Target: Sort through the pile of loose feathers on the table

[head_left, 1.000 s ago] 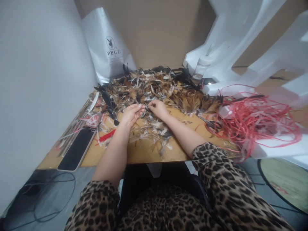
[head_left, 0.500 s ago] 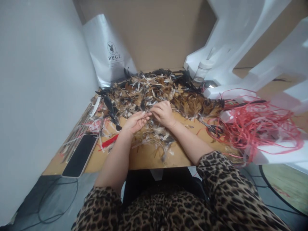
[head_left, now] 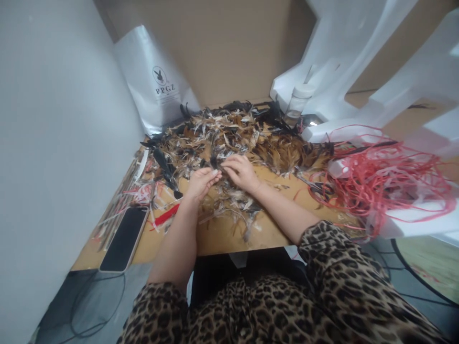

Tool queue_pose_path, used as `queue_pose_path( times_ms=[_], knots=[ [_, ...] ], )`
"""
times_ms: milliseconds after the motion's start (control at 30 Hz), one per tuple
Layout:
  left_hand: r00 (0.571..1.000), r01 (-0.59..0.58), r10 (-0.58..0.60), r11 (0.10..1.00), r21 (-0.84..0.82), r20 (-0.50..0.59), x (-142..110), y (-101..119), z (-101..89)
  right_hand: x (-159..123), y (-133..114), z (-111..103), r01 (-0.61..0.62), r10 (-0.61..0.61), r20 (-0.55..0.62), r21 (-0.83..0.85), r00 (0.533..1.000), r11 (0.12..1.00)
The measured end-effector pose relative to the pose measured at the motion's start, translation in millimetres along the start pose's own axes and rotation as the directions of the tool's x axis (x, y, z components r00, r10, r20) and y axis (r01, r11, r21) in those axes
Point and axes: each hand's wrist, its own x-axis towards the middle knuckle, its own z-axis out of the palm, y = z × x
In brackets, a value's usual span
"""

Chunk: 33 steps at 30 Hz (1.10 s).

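Near the middle of the table my left hand (head_left: pixel 202 182) is closed in a pinch, thumb against fingers, on what looks like a small brown-and-dark feather (head_left: pixel 213 159) rising from the fingertips. My right hand (head_left: pixel 241 173) is just beside it, palm down, fingers loosely stretched and slightly apart, tips close to the feather. Nothing can be made out in its grasp. Beyond both hands spreads a large heap of brown, black and whitish feathers (head_left: pixel 236 129). Below and between the hands lies a smaller pile of pale fluff and feather scraps (head_left: pixel 234 203).
A phone (head_left: pixel 122 241) lies at the table's left front, near a red strip (head_left: pixel 167 215). A silvery bag (head_left: pixel 158 91) stands at the back left. To the right are scissors (head_left: pixel 319 188), tangled red ribbon (head_left: pixel 390 186) and a clear jar (head_left: pixel 299 100) among white foam pieces.
The hands were touching at the fingertips and have drawn slightly apart. My right hand's fingers have loosened and moved a little lower. The whole view has shifted slightly.
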Motion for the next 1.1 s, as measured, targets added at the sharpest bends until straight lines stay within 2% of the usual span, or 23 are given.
queue_pose_path(
  times_ms=[67,100,167,233,300,367,467,567,700,967,1100],
  knots=[
    [0.998,-0.049,0.049,0.999,0.017,-0.029,0,1,1.3,4,-3,0,-0.226,0.236,-0.035,0.182,0.971,0.957],
    [0.997,-0.067,0.068,0.997,0.023,-0.039,0,2,1.9,5,-5,0,-0.349,0.359,0.014,0.272,0.933,0.897],
    [0.996,-0.082,0.084,0.995,0.055,-0.033,-1,3,3.2,8,-6,1,-0.57,0.532,0.214,0.399,0.819,0.718],
    [0.997,-0.077,0.077,0.991,0.106,0.003,-2,2,4.3,8,-5,3,-0.703,0.586,0.394,0.476,0.708,0.529],
    [0.997,-0.074,0.068,0.986,0.148,0.049,-2,1,5.1,8,-5,5,-0.741,0.582,0.481,0.556,0.656,0.376],
    [0.994,-0.078,0.066,0.986,0.146,0.084,-3,0,5.6,7,-5,7,-0.739,0.577,0.514,0.621,0.635,0.261],
    [0.995,-0.063,0.057,0.995,0.079,0.078,-3,-2,5.3,8,-5,7,-0.718,0.594,0.508,0.673,0.624,0.178],
    [0.999,-0.026,0.026,1.0,0.016,0.031,-1,-4,4.4,10,-7,4,-0.68,0.598,0.47,0.711,0.649,0.179],
    [1.0,0.006,-0.006,1.0,-0.018,0.006,0,-5,3.9,10,-8,4,-0.656,0.578,0.436,0.715,0.69,0.243],
    [0.993,0.122,-0.122,0.991,-0.063,-0.002,-1,0,7.2,10,-11,4,-0.549,0.546,0.23,0.636,0.805,0.542],
    [0.989,0.146,-0.146,0.987,-0.068,0.007,-3,1,10.3,9,-13,6,-0.513,0.505,0.21,0.621,0.837,0.592]
  ],
)
